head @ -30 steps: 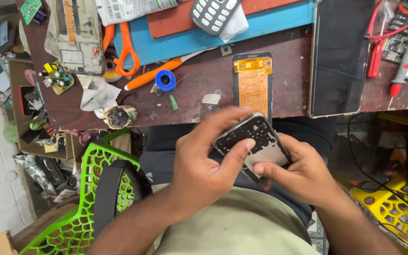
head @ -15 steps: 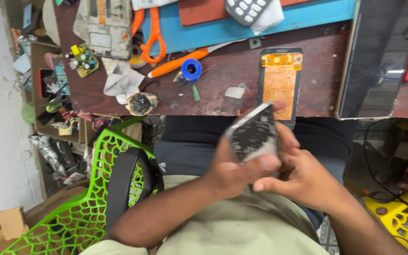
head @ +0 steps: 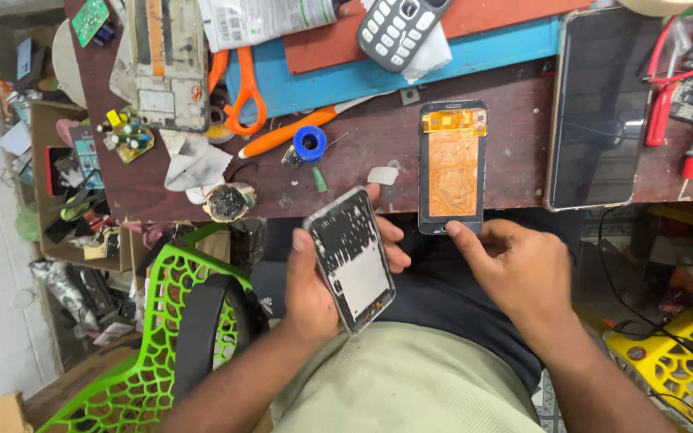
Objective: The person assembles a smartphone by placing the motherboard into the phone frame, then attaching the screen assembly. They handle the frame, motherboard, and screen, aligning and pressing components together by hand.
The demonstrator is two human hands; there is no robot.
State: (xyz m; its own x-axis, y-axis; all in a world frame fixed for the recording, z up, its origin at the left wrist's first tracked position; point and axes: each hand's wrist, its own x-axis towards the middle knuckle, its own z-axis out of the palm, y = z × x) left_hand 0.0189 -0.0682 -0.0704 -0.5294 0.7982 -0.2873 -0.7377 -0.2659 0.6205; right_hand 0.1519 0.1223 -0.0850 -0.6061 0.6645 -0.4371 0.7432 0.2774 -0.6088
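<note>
My left hand grips a bare phone frame, grey and white, tilted over my lap just below the table's front edge. My right hand holds nothing; its fingertips touch the bottom edge of a phone screen panel with an orange-copper back, which lies on the dark wooden table and overhangs its edge a little.
A large dark tablet lies right of the panel. Behind are a blue mat, a grey keypad phone, orange scissors, an orange-handled tool and a blue tape roll. A green lattice chair stands left.
Both hands held the phone frame together before. Now my right hand has let go and reached up to the screen panel; my left hand alone keeps the frame.
</note>
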